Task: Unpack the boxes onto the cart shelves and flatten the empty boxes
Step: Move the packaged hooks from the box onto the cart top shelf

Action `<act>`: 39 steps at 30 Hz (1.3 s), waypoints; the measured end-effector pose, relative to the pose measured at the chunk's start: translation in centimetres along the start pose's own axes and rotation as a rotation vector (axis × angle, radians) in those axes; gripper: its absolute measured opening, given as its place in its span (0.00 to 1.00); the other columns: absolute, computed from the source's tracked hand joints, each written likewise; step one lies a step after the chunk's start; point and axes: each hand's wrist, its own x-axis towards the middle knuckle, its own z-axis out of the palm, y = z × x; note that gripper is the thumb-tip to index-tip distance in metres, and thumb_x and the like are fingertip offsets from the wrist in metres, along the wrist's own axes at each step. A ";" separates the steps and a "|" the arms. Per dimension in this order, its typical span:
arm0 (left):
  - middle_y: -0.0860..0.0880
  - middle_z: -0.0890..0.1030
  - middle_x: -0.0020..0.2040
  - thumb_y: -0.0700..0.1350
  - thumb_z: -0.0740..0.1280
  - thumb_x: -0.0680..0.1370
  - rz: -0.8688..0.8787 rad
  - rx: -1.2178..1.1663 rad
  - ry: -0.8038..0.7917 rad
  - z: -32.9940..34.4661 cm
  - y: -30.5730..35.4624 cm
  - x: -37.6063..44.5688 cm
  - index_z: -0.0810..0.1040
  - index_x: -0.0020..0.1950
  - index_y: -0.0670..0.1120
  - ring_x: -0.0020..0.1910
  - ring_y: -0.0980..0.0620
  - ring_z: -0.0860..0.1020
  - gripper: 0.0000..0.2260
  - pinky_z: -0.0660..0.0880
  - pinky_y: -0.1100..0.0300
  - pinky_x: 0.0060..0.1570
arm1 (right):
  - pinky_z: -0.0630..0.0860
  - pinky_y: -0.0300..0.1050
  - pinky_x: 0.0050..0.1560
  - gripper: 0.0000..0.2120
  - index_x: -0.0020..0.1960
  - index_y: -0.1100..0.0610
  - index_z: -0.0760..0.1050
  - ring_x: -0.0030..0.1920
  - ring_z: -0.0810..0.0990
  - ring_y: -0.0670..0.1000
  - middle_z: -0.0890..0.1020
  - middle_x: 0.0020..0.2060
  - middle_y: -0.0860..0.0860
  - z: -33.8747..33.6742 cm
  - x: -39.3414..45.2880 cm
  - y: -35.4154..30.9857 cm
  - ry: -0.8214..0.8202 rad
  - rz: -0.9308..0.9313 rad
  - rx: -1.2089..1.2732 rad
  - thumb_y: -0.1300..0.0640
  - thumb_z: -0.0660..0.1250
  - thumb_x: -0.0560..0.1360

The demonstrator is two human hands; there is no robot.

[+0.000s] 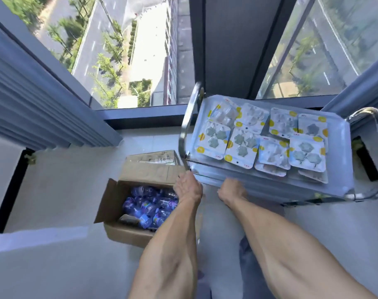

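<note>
Your left hand (187, 186) sits at the near edge of the metal two-tier cart (343, 134), fingers reaching under the top shelf's lip; blurred, so you cannot tell whether they grip anything. Your right hand (232, 189) does the same just to its right, fingers hidden below the shelf edge, state unclear.

The open brown cardboard box (127, 231) stands on the floor just left of and below your left hand, flaps up, packed with small clear plastic water bottles with blue-purple labels (149, 203). Expect these to be heavy as a load, smooth and a bit slippery, fairly rigid when full. Take them by the body, a few per hand, not the whole box.

A second taped cardboard box (151, 167) stands beyond the first, against the cart. The top shelf, ahead of your right hand, holds flat white blister packs with yellow dots (239, 147): light, stiff, slidey; pinch them by the card edge.
</note>
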 end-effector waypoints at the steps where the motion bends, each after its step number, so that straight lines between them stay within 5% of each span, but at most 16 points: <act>1: 0.42 0.77 0.60 0.46 0.64 0.78 -0.021 0.016 -0.024 -0.4 -3.0 -0.2 0.76 0.61 0.45 0.61 0.41 0.76 0.13 0.73 0.49 0.57 | 0.76 0.48 0.56 0.15 0.61 0.55 0.78 0.61 0.79 0.57 0.80 0.60 0.54 1.6 -1.1 -1.8 -0.011 -0.010 0.000 0.54 0.66 0.75; 11: 0.41 0.75 0.64 0.45 0.62 0.78 -0.282 0.064 -0.241 2.0 -25.4 0.1 0.74 0.63 0.44 0.62 0.43 0.76 0.15 0.73 0.53 0.59 | 0.77 0.47 0.54 0.15 0.60 0.55 0.80 0.59 0.80 0.57 0.82 0.58 0.56 18.0 -4.1 -14.6 -0.140 -0.042 -0.007 0.54 0.67 0.75; 14: 0.42 0.76 0.63 0.46 0.61 0.78 -0.318 0.019 -0.307 4.6 -27.9 2.7 0.73 0.64 0.44 0.62 0.42 0.76 0.15 0.73 0.54 0.58 | 0.75 0.49 0.58 0.16 0.62 0.59 0.77 0.61 0.78 0.60 0.80 0.59 0.60 22.4 -1.5 -16.8 -0.264 -0.114 0.019 0.56 0.64 0.75; 20: 0.42 0.78 0.62 0.45 0.61 0.78 -0.347 -0.052 -0.323 11.5 -31.2 10.3 0.74 0.62 0.43 0.61 0.43 0.78 0.14 0.74 0.54 0.57 | 0.78 0.46 0.52 0.15 0.59 0.57 0.79 0.57 0.82 0.56 0.83 0.55 0.55 29.9 6.7 -19.3 -0.257 -0.120 -0.182 0.58 0.63 0.75; 31: 0.43 0.79 0.59 0.43 0.62 0.78 -0.259 0.149 -0.442 26.1 -39.7 22.8 0.78 0.58 0.45 0.59 0.44 0.78 0.11 0.74 0.56 0.52 | 0.74 0.50 0.63 0.16 0.67 0.60 0.73 0.65 0.74 0.58 0.75 0.64 0.58 48.6 15.8 -22.1 -0.403 -0.238 -0.255 0.59 0.63 0.79; 34: 0.41 0.80 0.59 0.46 0.62 0.78 -0.417 -0.005 -0.455 28.9 -41.3 24.3 0.78 0.58 0.42 0.58 0.42 0.79 0.13 0.73 0.58 0.51 | 0.72 0.52 0.65 0.18 0.68 0.59 0.72 0.67 0.70 0.58 0.73 0.65 0.57 52.0 17.1 -22.5 -0.406 -0.245 -0.315 0.58 0.63 0.79; 39: 0.36 0.79 0.60 0.58 0.64 0.78 -0.769 -0.379 -0.260 31.2 -44.0 26.9 0.76 0.62 0.37 0.59 0.37 0.77 0.26 0.72 0.52 0.56 | 0.72 0.53 0.62 0.19 0.69 0.58 0.68 0.67 0.70 0.59 0.74 0.64 0.58 56.5 18.4 -24.1 -0.424 -0.210 -0.331 0.61 0.62 0.78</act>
